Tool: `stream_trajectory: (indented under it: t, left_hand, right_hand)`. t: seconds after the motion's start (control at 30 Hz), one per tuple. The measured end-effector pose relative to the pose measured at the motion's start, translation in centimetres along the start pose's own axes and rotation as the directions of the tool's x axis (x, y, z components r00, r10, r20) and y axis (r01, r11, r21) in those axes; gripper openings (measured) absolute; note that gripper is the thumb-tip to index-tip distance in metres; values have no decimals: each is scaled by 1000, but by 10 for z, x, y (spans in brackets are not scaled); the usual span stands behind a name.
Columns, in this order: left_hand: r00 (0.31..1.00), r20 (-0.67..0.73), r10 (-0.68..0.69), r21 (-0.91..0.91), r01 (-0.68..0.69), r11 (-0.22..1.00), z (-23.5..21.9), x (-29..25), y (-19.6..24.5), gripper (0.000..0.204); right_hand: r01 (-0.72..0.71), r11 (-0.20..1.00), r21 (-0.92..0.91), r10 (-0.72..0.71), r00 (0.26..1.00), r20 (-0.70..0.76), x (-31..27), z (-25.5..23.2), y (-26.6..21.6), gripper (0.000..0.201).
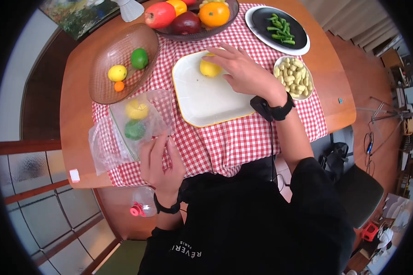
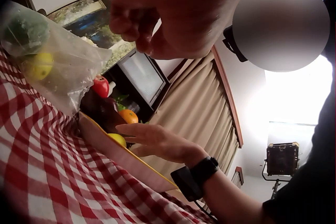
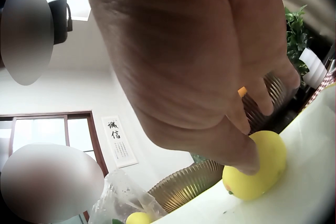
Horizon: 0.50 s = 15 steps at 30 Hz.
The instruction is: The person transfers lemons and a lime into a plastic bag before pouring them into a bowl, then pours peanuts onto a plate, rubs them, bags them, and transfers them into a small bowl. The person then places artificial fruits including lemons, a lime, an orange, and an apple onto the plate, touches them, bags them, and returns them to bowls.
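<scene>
A yellow lemon (image 1: 209, 68) lies in the white tray with a yellow rim (image 1: 206, 107). My right hand (image 1: 248, 73) reaches over it with fingers extended; the thumb tip overlaps the lemon (image 3: 262, 163) in the right wrist view. My left hand (image 1: 163, 162) is beside a clear zip bag (image 1: 153, 103), its fingers loosely bent with nothing between them and its fingertips close to the bag's edge. Through the plastic show a yellow lemon (image 1: 136, 110) and a green lime-like fruit (image 1: 134, 130).
Left of the tray, a brown ribbed basket (image 1: 101, 85) holds a green fruit, a lemon and a small orange fruit. Behind stands a dark fruit bowl (image 1: 204, 34). A plate of green peppers (image 1: 261, 41) and a bowl of peanuts (image 1: 293, 78) are on the right. A checkered cloth (image 1: 202, 151) covers the table.
</scene>
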<state>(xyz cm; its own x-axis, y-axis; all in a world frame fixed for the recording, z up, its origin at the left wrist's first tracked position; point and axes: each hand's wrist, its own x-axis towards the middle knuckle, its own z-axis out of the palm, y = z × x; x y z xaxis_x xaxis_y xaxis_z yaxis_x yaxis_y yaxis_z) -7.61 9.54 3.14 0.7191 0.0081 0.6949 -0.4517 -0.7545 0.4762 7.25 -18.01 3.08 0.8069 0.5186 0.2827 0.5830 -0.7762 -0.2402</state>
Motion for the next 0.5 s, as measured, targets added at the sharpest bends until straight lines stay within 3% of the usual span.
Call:
stream_trajectory:
  t: [0.17,0.27,0.4,0.47,0.5]
  left_hand:
    - [995,52,82,-56,-79,995,14,12,11,23]
    - [990,131,49,-111,-35,993,32,22,18,28]
    - [965,258,53,-147,-15,989,57,40,20,25]
    - [937,298,183,-136,-149,980,70,58,13,25]
    - [936,299,185,-138,-150,979,77,67,12,25]
  right_hand:
    - [-72,997,13,73,996,-50,-11,-2,3,57]
    - [-102,983,150,109,993,-39,-17,-4,7,49]
    - [-90,981,171,97,995,-32,-25,-9,11,49]
    - [-280,913,297,234,955,180,-24,-25,2,46]
    - [-283,912,296,237,955,180,-26,-25,4,46]
